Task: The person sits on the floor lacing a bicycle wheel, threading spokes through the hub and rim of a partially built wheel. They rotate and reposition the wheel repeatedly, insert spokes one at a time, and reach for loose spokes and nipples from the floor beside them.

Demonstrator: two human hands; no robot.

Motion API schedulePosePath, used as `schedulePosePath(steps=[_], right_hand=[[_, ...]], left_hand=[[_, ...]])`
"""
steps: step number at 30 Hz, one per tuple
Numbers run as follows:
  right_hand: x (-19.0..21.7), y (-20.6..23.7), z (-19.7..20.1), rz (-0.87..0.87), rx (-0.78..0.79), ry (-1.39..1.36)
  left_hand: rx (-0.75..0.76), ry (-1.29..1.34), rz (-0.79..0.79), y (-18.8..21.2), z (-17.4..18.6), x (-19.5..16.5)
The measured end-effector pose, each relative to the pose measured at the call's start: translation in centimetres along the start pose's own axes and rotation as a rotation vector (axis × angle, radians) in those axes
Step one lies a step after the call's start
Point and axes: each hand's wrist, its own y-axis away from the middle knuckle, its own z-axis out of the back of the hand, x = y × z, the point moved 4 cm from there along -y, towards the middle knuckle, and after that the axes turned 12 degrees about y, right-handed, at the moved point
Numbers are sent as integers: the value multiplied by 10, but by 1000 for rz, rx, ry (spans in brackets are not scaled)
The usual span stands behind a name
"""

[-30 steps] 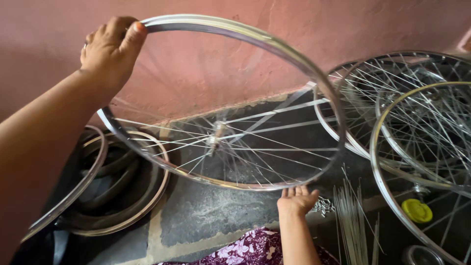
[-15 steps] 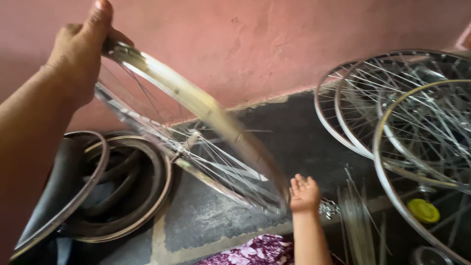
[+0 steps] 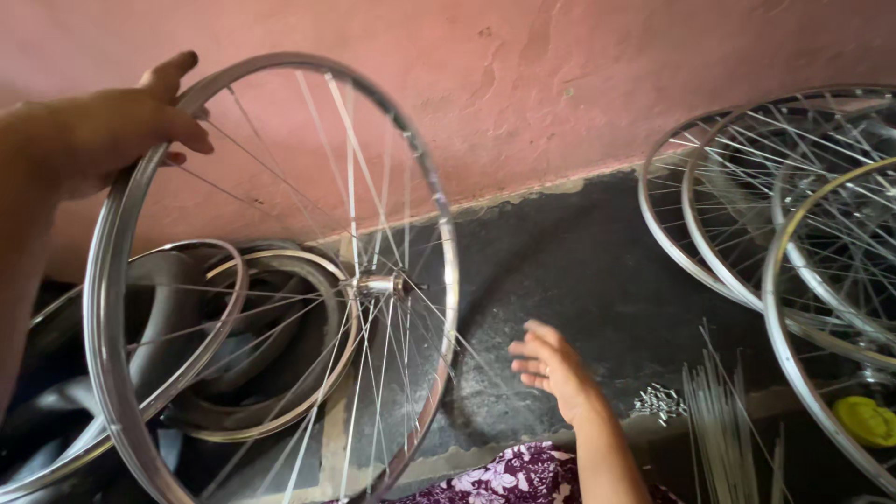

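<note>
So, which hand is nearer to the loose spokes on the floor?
Right. The right hand hovers open just left of the loose spokes; the left hand grips the wheel rim far left.

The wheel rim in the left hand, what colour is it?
Shiny silver metal rim, gripped by the left hand; head view.

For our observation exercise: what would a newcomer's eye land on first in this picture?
First, the spoked bicycle wheel standing upright at left, the left hand gripping its rim at the top. The right hand hovers open just beside it, not touching. More spoked wheels lean against the pink wall at right.
</note>
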Motion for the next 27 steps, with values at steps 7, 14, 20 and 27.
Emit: schedulePosePath(steps=[7, 14, 20, 27], right_hand=[[5, 30, -49, 176, 504, 303], [18, 61, -72, 352, 411, 283], [29, 81, -70, 328, 597, 121], [24, 67, -88, 165, 389, 215]], left_hand=[[48, 95, -160, 27, -5, -27], [38, 55, -233, 11, -29, -61], [6, -3, -219, 2, -43, -71], [-116, 77, -453, -7, -44, -76]])
